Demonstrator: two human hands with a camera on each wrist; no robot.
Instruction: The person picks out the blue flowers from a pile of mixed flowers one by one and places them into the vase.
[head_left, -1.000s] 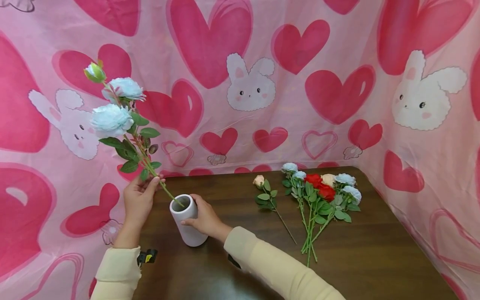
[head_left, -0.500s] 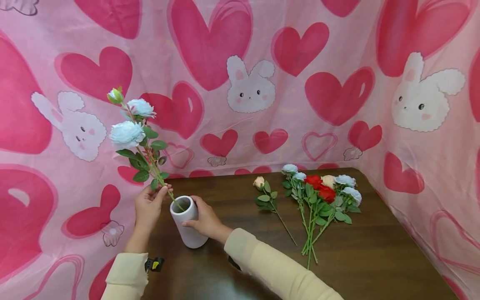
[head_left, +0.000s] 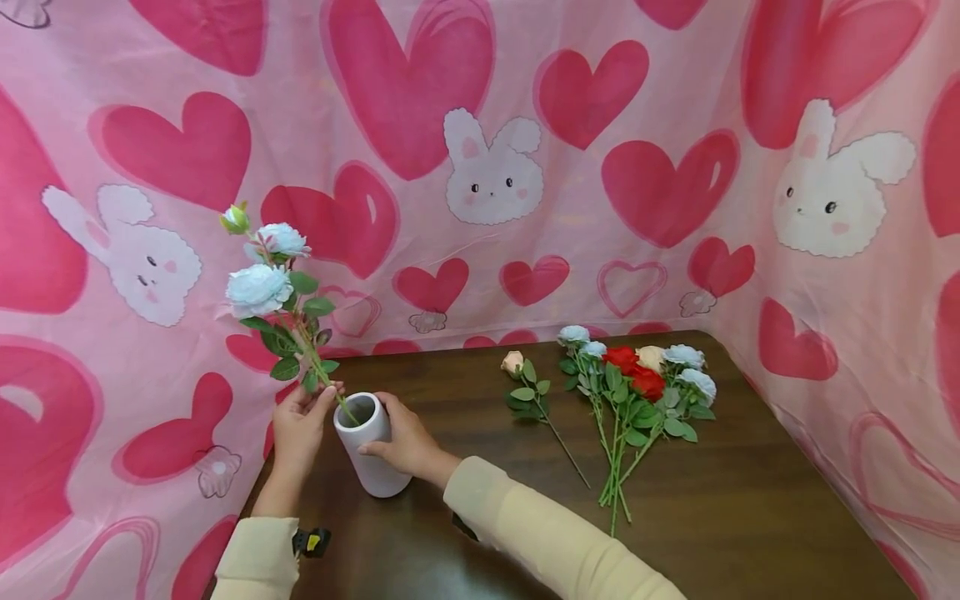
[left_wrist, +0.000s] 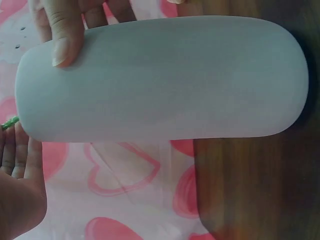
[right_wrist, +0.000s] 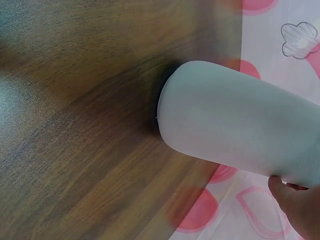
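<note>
A tall white vase (head_left: 372, 467) stands on the dark wooden table, and my right hand (head_left: 408, 437) grips it near the rim from the right. In the right wrist view the right thumb (right_wrist: 282, 192) lies against the vase wall (right_wrist: 225, 115). My left hand (head_left: 303, 425) pinches the green stem of a pale blue artificial peony spray (head_left: 258, 289), which has two blooms, a bud and leaves. The stem's lower end is inside the vase mouth, hidden by the wall; the blooms lean up and left. In the left wrist view the vase (left_wrist: 165, 80) covers most of the stem (left_wrist: 10, 122).
Right of the vase lies a single cream rose (head_left: 513, 362) on its stem. Farther right is a fanned bunch of flowers with red roses (head_left: 647, 383), pale blue blooms (head_left: 683, 357) and a cream one. A pink heart-and-rabbit cloth (head_left: 570, 200) hangs behind the table (head_left: 510, 533).
My left hand has moved right and down with the peony spray, so its stem sits deeper in the vase and the blooms are lower. The right hand keeps its hold on the vase.
</note>
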